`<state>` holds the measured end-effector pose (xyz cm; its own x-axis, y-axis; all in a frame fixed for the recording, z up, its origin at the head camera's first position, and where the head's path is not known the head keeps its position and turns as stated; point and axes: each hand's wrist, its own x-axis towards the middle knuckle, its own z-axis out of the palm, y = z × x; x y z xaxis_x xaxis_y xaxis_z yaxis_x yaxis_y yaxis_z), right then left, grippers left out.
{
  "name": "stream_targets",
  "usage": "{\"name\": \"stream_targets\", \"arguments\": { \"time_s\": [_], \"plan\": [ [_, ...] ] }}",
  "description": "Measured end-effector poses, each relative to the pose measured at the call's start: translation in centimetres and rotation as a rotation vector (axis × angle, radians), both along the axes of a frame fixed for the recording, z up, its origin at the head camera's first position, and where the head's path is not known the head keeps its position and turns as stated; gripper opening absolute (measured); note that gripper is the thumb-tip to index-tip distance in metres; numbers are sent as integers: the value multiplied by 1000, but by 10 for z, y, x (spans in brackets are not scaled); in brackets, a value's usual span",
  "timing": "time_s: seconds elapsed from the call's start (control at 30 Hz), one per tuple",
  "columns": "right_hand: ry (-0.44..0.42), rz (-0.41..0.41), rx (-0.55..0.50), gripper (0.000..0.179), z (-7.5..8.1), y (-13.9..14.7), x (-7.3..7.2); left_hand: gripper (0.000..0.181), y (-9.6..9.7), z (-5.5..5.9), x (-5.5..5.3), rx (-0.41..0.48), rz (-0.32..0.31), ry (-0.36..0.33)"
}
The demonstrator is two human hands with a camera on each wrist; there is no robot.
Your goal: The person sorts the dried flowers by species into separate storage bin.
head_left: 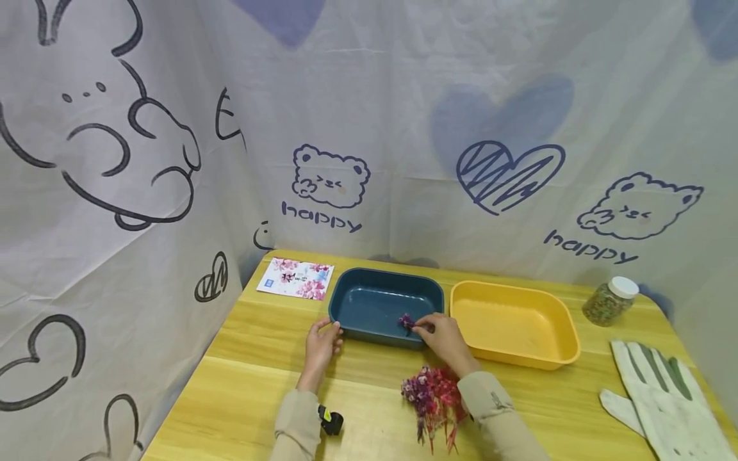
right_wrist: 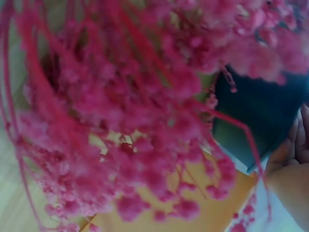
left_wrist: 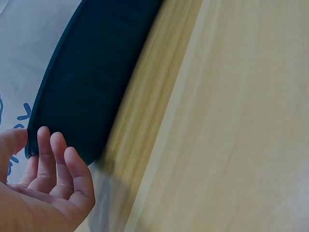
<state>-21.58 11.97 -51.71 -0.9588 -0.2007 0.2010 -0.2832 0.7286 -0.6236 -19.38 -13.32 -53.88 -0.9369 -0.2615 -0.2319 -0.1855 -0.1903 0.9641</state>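
A dark blue tray (head_left: 375, 301) sits on the wooden table. At its front left corner my left hand (head_left: 323, 351) pinches the rim; in the left wrist view the fingers (left_wrist: 46, 157) lie against the outer wall, the thumb across the edge. Over the tray's front right part, my right hand (head_left: 446, 339) pinches a small purple dried flower sprig (head_left: 406, 321) between thumb and fingertips. Below that hand lies a bunch of purple and pink-red dried flowers (head_left: 432, 394), close to the right sleeve. Blurred pink flowers (right_wrist: 125, 145) fill most of the right wrist view.
A yellow tray (head_left: 513, 323) stands right of the blue one. Further right are a white-lidded jar (head_left: 610, 302) and white gloves (head_left: 669, 403). A flower-printed card (head_left: 295, 278) lies at the back left. A printed cloth (head_left: 398, 128) hangs behind the table.
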Motion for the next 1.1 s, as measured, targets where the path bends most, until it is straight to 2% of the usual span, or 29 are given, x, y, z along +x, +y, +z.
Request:
{"name": "stream_targets", "arguments": {
  "time_s": [0.2, 0.53, 0.83, 1.1],
  "plan": [
    [-17, -29, -132, 7, 11, 3, 10, 42, 0, -1, 0, -3, 0, 1],
    [-11, -58, -254, 15, 30, 5, 35, 39, 0, -5, -2, -15, 5, -16],
    [-19, -74, -302, 15, 29, 4, 67, 40, 0, -5, -2, -3, 3, -9],
    [60, -89, -368, 10, 19, -1, 102, 39, 0, -6, -2, 1, 1, -12]
  ]
}}
